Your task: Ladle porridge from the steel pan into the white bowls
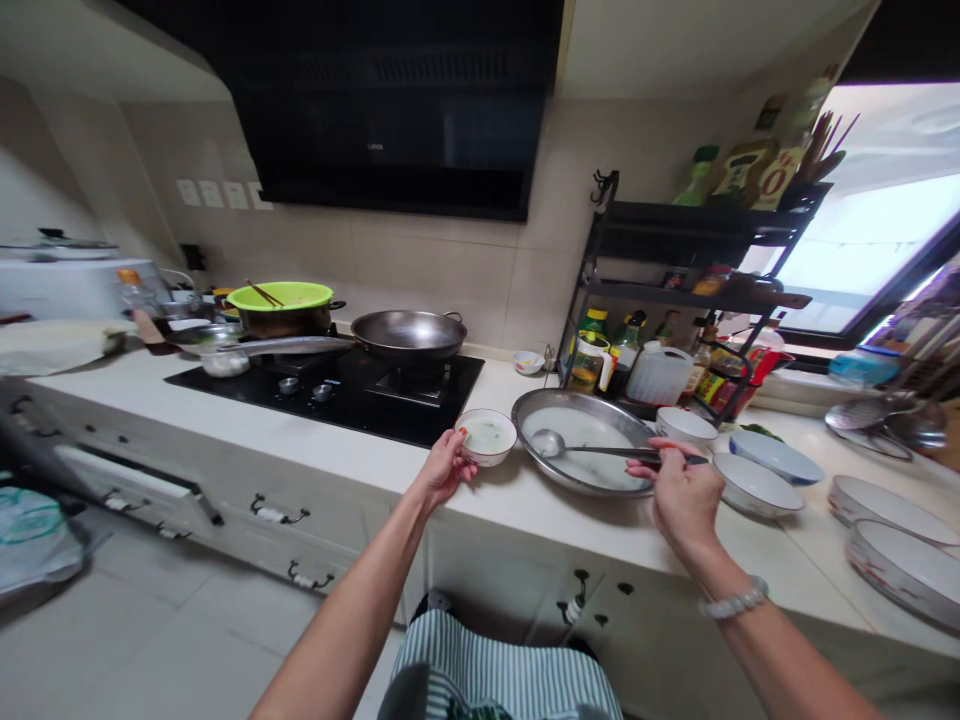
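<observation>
My left hand (pixel 445 466) grips the rim of a small white bowl (pixel 489 450) holding pale soup with green bits. Just right of it, a wide metal basin (pixel 529 468) contains the same sort of milky, whitish liquid. My right hand (pixel 684 485) is closed around the dark handle of a ladle (pixel 549 443), whose metal scoop is over the basin, at the liquid's surface. Whether the scoop holds any liquid I cannot tell. A bracelet circles my right wrist.
A wok (pixel 409 335) sits on the black stove (pixel 360 385) to the left, near a pot topped by a lime-green basket (pixel 280 295). Behind the basin stands a condiment rack (pixel 697 300). White bowls (pixel 757 487) and a blue bowl (pixel 776 458) are on the right.
</observation>
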A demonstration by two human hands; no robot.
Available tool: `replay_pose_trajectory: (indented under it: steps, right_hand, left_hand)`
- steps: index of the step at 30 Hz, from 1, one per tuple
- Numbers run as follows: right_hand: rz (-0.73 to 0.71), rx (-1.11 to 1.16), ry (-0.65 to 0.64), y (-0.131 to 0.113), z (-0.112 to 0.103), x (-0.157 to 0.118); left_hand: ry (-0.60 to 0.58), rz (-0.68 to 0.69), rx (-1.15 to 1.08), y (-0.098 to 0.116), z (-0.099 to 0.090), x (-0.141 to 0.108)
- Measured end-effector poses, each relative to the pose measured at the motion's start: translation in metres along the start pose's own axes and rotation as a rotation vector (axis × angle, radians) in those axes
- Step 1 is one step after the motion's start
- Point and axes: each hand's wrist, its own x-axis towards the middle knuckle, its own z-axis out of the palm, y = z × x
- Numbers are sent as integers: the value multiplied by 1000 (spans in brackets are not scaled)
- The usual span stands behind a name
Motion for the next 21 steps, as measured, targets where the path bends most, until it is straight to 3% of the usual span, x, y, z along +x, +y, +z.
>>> replay_pose_trajectory:
  steps: [12,21]
  right_hand:
    - [16,51,87,-11,-4,7]
    - [40,75,79,-12,-1,8]
  left_hand:
    - [1,0,3,1,2,-1]
    - [-3,1,3,0,1,-1]
